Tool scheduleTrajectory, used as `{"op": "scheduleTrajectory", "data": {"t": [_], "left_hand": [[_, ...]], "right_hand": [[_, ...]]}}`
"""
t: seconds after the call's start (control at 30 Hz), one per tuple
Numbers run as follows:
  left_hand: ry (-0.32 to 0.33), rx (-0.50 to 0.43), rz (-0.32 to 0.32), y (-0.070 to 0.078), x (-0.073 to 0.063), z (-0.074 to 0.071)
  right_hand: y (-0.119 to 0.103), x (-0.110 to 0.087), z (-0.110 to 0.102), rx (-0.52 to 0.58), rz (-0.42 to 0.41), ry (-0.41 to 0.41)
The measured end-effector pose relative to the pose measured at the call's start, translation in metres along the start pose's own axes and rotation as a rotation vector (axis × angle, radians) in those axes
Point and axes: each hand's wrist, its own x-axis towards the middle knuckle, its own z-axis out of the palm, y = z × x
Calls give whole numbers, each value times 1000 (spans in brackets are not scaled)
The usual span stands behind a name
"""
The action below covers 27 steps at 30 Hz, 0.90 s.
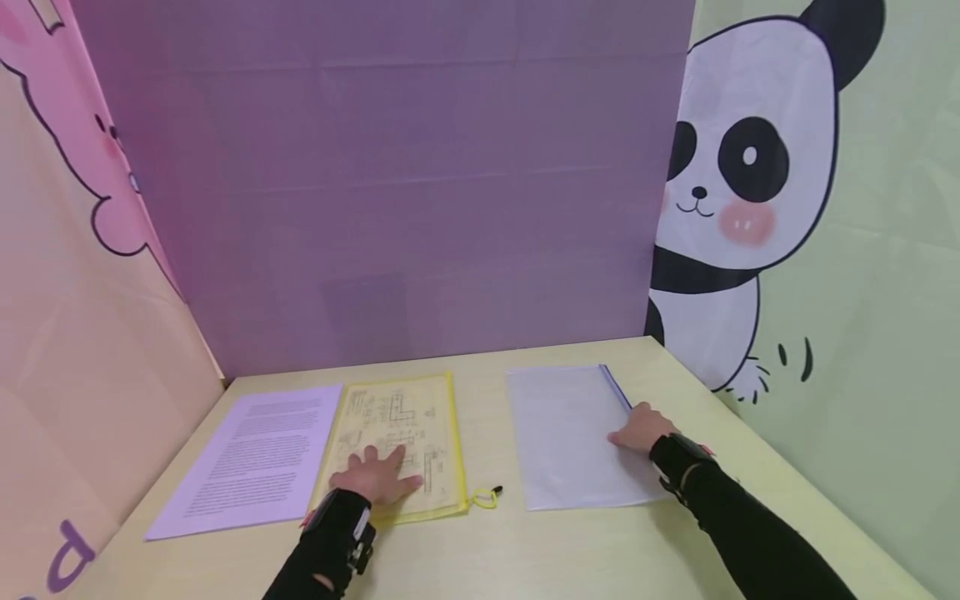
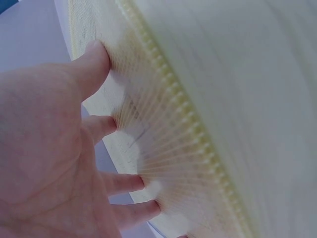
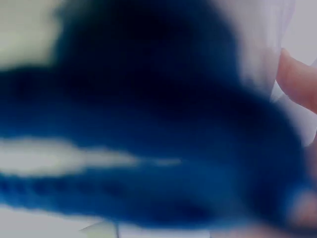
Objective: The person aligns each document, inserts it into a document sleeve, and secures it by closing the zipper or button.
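My left hand (image 1: 377, 477) rests with spread fingers on a yellow mesh zip pouch (image 1: 442, 417), inside which a sheet with printed drawings shows through. In the left wrist view, its fingertips press into the mesh (image 2: 143, 114) beside the ribbed zip. At the right, my right hand (image 1: 647, 427) grips the right edge of a clear report cover (image 1: 566, 442), at its dark slide bar (image 1: 613, 386). The thumb lies over the cover. A dark, blurred sleeve or strap (image 3: 163, 119) fills most of the right wrist view, leaving the thumb (image 3: 299, 82) at the edge.
Left of the pouch, a lilac sheet of printed text (image 1: 255, 458) lies flat, its edge against the pouch. A yellow zip pull loop (image 1: 486, 498) sticks out at the pouch's lower right corner. Purple, pink and green panels enclose the pale wooden table (image 1: 480, 550).
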Motion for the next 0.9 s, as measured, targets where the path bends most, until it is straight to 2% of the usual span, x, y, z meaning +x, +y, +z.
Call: {"op": "scheduleTrajectory", "data": {"t": [0.2,0.5,0.9], "left_hand": [[4,2,-1,0,0,1],[6,4,-6,1,-1,1],[-5,-5,-9,2,0,1]], "right_hand": [[-21,2,15,-9,-27,8],[-52,-5,28,-13,-57,21],[-63,-14,25,46,-122,4]]}}
